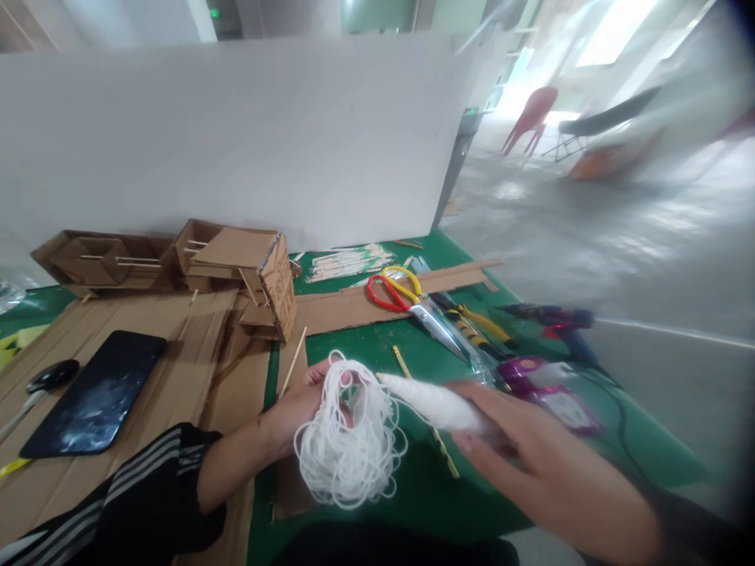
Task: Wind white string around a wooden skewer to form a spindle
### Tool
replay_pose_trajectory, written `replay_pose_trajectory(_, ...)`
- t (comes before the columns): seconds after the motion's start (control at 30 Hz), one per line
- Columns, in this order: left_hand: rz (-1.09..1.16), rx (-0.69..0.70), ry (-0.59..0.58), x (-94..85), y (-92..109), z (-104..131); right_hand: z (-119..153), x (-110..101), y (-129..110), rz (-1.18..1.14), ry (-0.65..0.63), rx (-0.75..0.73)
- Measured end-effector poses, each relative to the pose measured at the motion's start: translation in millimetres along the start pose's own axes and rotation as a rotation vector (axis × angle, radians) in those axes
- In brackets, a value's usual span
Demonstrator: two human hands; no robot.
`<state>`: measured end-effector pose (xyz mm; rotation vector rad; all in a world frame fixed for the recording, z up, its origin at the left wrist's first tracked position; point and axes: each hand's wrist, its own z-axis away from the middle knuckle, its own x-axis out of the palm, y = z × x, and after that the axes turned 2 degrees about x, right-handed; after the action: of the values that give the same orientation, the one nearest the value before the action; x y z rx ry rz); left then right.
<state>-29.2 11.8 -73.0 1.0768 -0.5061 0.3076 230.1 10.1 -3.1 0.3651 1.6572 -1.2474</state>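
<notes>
A loose tangle of white string (pixel 354 448) hangs from my left hand (pixel 310 393), whose fingers are mostly hidden behind the loops. My right hand (pixel 519 448) is wrapped around a tapered spool of white string (pixel 433 401), its pointed end toward the tangle. A strand runs between the spool and the loops. Below the spool lies a yellow pencil-like stick (pixel 445 453) on the green table (pixel 377 346). Scissors with one red and one yellow handle (pixel 406 303) rest just beyond both hands.
A cardboard structure (pixel 236 271) stands at the back left on cardboard sheets, near a black tablet (pixel 97 393). Wooden sticks (pixel 348 262) lie by the white partition (pixel 236 134). Pliers (pixel 484 322), a glue gun (pixel 560 322) and a purple power strip (pixel 548 393) are at right.
</notes>
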Motion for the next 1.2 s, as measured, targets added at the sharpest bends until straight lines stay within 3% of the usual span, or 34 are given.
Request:
replay_pose_trajectory(0.2,-0.024,-0.015,0.011,0.2,0,4,3,-6,2,0.134,0.011,-0.042)
replay_pose_trajectory(0.47,0.039,-0.005,-0.164,-3.0,5,8,4,-8,1,0.198,0.015,-0.021)
replay_pose_trajectory(0.57,-0.199,0.066,-0.268,-0.7,16,15,4,-12,0,0.203,0.023,0.013)
replay_pose_trajectory(0.67,-0.725,0.114,-0.343,10.0,32,32,3,-12,1,0.199,0.039,0.032)
replay_pose_trajectory(0.77,-1.101,0.127,-0.264,22.2,36,49,3,-11,3,0.199,0.041,0.034)
replay_pose_trajectory(0.9,-1.323,0.314,-0.109,26.9,18,54,3,-9,1,0.178,0.051,0.046)
replay_pose_trajectory(1.07,-1.28,0.364,-0.086,22.5,6,47,4,-11,-3,0.109,0.075,0.063)
replay_pose_trajectory(1.2,-1.124,0.257,-0.163,23.9,12,45,8,2,-6,-0.143,0.178,0.12)
